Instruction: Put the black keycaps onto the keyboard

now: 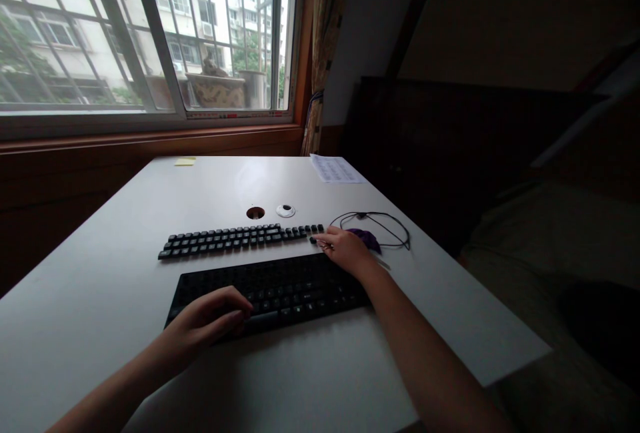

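Observation:
Detached black keycaps (225, 241) lie in rows on the white desk, behind a black keyboard (300, 293). At the right end of these rows, my right hand (345, 249) reaches over the keyboard with its fingertips closed on a small black keycap (313, 240) at the desk surface. My left hand (217, 313) rests at the keyboard's front left part, fingers curled and thumb close to them. Whatever may be between those fingers is hidden.
A dark cable (407, 236) loops beside a purple cloth-like item (367, 239), partly behind my right hand. Farther back are a round desk hole (255, 213), a white round cover (285, 210), printed paper (337, 169) and yellow notes (185, 161). A barred window stands behind the white desk (115, 239).

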The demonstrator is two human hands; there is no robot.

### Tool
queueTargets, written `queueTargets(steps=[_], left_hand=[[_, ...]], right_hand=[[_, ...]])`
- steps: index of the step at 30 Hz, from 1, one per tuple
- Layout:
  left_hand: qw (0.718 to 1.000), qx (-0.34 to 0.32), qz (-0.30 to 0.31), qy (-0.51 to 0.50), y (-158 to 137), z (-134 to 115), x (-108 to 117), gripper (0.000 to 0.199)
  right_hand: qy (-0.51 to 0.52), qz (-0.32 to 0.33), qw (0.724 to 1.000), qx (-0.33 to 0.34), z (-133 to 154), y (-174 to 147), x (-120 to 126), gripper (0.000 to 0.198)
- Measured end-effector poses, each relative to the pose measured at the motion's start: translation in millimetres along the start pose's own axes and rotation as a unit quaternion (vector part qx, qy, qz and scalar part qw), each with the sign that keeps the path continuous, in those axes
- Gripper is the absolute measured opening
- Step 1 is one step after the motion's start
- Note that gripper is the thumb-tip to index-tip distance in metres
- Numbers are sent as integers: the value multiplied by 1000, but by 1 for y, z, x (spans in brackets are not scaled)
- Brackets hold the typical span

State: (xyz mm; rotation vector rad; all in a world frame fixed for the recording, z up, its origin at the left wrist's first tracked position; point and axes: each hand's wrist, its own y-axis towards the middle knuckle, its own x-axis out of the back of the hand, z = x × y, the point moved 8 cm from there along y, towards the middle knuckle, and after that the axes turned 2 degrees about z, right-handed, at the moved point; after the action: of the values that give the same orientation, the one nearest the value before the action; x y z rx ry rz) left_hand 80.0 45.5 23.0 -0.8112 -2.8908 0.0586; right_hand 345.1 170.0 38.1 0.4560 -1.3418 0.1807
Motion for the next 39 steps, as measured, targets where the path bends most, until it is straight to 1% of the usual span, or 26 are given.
queueTargets(steps=[4,8,20,30,39], left_hand=[[1000,-6,5,9,1,0,0,22],[1000,-6,6,10,1,1,0,23],[1000,-10,14,10,0,3,-2,22],[1000,-17,17,9,0,2,-4,21],[1000,-19,15,13,1,3,-3,22]], right_hand=[[-19,16,1000,-4,1,2,-4,32],[-36,16,999,-10,0,5,-6,33],[-56,37,998,-1,2,4,-7,34],[-99,65,992,-45,0,5,-8,39],[-97,61,992,-49,-1,6,-9,40]])
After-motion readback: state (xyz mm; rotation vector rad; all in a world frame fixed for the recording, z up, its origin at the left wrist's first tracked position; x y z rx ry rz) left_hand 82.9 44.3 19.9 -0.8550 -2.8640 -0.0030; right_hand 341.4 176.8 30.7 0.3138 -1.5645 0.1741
